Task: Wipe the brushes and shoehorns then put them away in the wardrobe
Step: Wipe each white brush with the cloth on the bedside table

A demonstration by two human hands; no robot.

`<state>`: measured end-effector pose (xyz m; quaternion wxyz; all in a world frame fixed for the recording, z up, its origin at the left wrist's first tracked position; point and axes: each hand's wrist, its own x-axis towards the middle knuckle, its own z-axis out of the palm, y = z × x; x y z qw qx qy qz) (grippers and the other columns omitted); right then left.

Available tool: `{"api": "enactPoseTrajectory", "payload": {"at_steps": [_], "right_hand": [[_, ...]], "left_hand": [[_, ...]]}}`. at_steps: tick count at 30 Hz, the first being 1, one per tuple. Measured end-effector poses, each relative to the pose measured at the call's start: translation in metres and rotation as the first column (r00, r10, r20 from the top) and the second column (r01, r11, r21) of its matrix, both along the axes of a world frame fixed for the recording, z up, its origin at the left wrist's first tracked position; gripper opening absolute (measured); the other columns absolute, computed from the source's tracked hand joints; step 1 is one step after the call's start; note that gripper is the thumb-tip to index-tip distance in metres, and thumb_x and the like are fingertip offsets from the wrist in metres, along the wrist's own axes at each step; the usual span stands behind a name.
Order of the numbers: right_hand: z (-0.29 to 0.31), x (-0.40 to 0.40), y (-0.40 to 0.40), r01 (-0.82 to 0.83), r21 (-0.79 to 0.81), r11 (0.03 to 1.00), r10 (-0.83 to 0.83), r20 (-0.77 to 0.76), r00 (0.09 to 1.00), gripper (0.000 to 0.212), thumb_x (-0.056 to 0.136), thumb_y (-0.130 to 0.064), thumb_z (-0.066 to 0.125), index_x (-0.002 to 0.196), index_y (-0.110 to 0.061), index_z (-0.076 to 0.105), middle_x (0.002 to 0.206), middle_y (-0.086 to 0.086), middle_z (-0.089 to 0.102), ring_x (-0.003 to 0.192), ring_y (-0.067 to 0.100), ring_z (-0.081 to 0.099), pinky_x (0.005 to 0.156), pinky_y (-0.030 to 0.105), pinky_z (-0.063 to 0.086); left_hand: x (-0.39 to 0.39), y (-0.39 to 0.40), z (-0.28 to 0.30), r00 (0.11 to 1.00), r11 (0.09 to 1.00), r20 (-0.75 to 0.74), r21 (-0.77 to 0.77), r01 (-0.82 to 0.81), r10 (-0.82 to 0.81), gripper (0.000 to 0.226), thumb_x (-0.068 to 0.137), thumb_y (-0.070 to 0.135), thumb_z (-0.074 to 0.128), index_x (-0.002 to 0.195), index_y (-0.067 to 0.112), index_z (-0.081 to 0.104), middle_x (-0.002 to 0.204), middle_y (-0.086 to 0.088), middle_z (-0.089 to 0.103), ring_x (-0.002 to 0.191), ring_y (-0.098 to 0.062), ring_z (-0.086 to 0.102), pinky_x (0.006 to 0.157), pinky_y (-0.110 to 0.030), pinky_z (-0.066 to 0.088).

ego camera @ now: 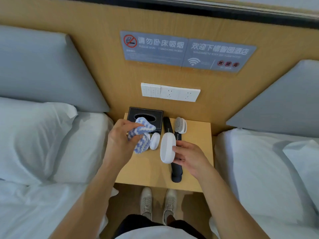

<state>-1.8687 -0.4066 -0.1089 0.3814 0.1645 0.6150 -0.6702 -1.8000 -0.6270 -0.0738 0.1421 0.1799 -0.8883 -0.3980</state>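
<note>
A: Start on the left. What is there?

B: A bed (43, 144) with a white pillow. Then the left hand (120, 140), its fingers (136, 125) bunched round a blue-and-white cloth (141, 135), held just above the counter (198, 152). Behind the cloth stands a black tissue box (146, 114).

A: And the brushes?

B: A small white brush (154, 140) lies on the counter just beside the cloth. Another white shape shows between the two, mostly covered, so I cannot name it. In the middle, the right hand (191, 157) pinches a larger white brush (167, 147) by its edge, back up, raised a little off the counter. Under it lie two dark shoehorns (177, 171), side by side. At the back right, a third brush (180, 125) rests on its side, bristles showing.

A: So how should the wipe go?

B: I would bring the cloth across to the held brush, keep the right fingers (177, 149) on the rim so the back is free, and draw the cloth along its length; then turn it for the sides. A firmer hold would help, since a smooth shell could slip from a pinch.

A: Anything unclear?

B: The held brush's bristles face away. The shoehorn lettering is partly covered. The wardrobe is not in sight, and a second bed (267, 161) is cut off on the right.
</note>
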Motion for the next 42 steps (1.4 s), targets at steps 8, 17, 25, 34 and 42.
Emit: {"api": "enactPoseTrajectory", "payload": {"at_steps": [8, 17, 25, 34, 42], "right_hand": [[-0.085, 0.008, -0.029, -0.071, 0.265, 0.962, 0.042, 0.112, 0.993, 0.028, 0.092, -0.009, 0.069, 0.119, -0.011, 0.064, 0.111, 0.007, 0.071, 0.096, 0.02, 0.068, 0.087, 0.036, 0.056], [-0.178, 0.017, -0.067, -0.089, 0.373, 0.924, -0.01, 0.256, 0.967, 0.026, 0.091, -0.002, 0.069, 0.116, -0.002, 0.063, 0.119, 0.018, 0.067, 0.101, 0.03, 0.068, 0.072, 0.035, 0.056], [-0.241, 0.013, -0.082, -0.085, 0.424, 0.902, -0.024, 0.246, 0.969, 0.019, 0.091, -0.002, 0.07, 0.107, -0.01, 0.065, 0.12, 0.017, 0.068, 0.105, 0.033, 0.069, 0.077, 0.038, 0.059], [-0.268, 0.006, -0.081, -0.127, 0.504, 0.854, 0.038, 0.183, 0.982, 0.022, 0.091, -0.004, 0.069, 0.113, -0.005, 0.067, 0.114, 0.015, 0.069, 0.096, 0.032, 0.071, 0.083, 0.047, 0.061], [-0.252, -0.013, -0.076, -0.258, 0.684, 0.682, 0.214, 0.15, 0.965, 0.018, 0.09, -0.008, 0.065, 0.107, -0.003, 0.064, 0.111, 0.015, 0.066, 0.102, 0.035, 0.068, 0.086, 0.046, 0.06]], "left_hand": [[0.019, -0.025, -0.047, 0.982, 0.995, 0.162, 0.007, -0.095, 0.093, 0.024, 0.087, 0.02, 0.072, 0.111, 0.019, 0.068, 0.106, 0.007, 0.051, 0.095, -0.008, 0.055, 0.071, -0.009, 0.042], [0.043, -0.042, -0.1, 0.952, 0.988, 0.268, 0.013, -0.156, 0.146, 0.026, 0.086, 0.019, 0.073, 0.111, 0.016, 0.07, 0.108, 0.002, 0.057, 0.089, -0.007, 0.054, 0.071, -0.003, 0.038], [0.041, -0.046, -0.138, 0.941, 0.983, 0.304, 0.062, -0.174, 0.147, 0.026, 0.086, 0.014, 0.072, 0.112, 0.017, 0.069, 0.109, -0.001, 0.056, 0.094, -0.011, 0.057, 0.079, -0.022, 0.051], [0.019, -0.034, -0.156, 0.952, 0.986, 0.299, 0.128, -0.104, 0.061, 0.026, 0.087, 0.01, 0.07, 0.112, 0.015, 0.069, 0.109, -0.001, 0.056, 0.096, -0.013, 0.059, 0.081, -0.025, 0.054], [0.005, -0.021, -0.159, 0.954, 0.984, 0.297, 0.159, -0.076, 0.025, 0.025, 0.088, 0.013, 0.071, 0.112, 0.015, 0.069, 0.111, -0.001, 0.057, 0.097, -0.014, 0.06, 0.08, -0.026, 0.055]]}}
